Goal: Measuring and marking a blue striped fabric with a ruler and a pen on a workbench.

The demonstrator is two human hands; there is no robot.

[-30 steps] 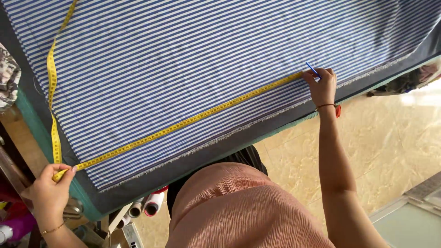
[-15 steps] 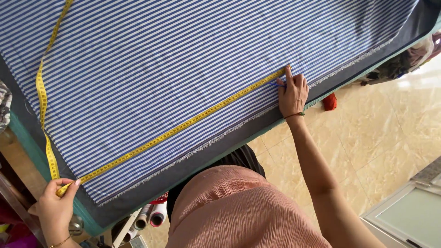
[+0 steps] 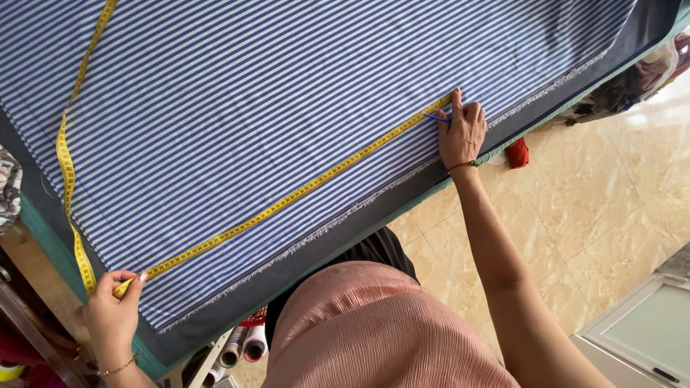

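A blue and white striped fabric [image 3: 302,93] lies spread over a dark-covered table. Across it a yellow measuring tape [image 3: 287,201] is stretched taut along the stripes. My left hand [image 3: 111,312] pinches the tape at the near left corner of the fabric, and the spare length loops up the left side. My right hand [image 3: 461,133] presses the tape's far end down with the index finger and holds a blue pen [image 3: 435,118], its tip on the cloth.
The table edge [image 3: 345,237] runs diagonally in front of me. Thread spools [image 3: 244,346] sit below the table. A red object [image 3: 516,152] lies on the tiled floor [image 3: 604,194]. A white cabinet [image 3: 647,338] stands at the lower right.
The view has shifted. My right hand moved slightly along the tape and set the pen tip on the cloth. My left hand keeps its pinch at the corner.
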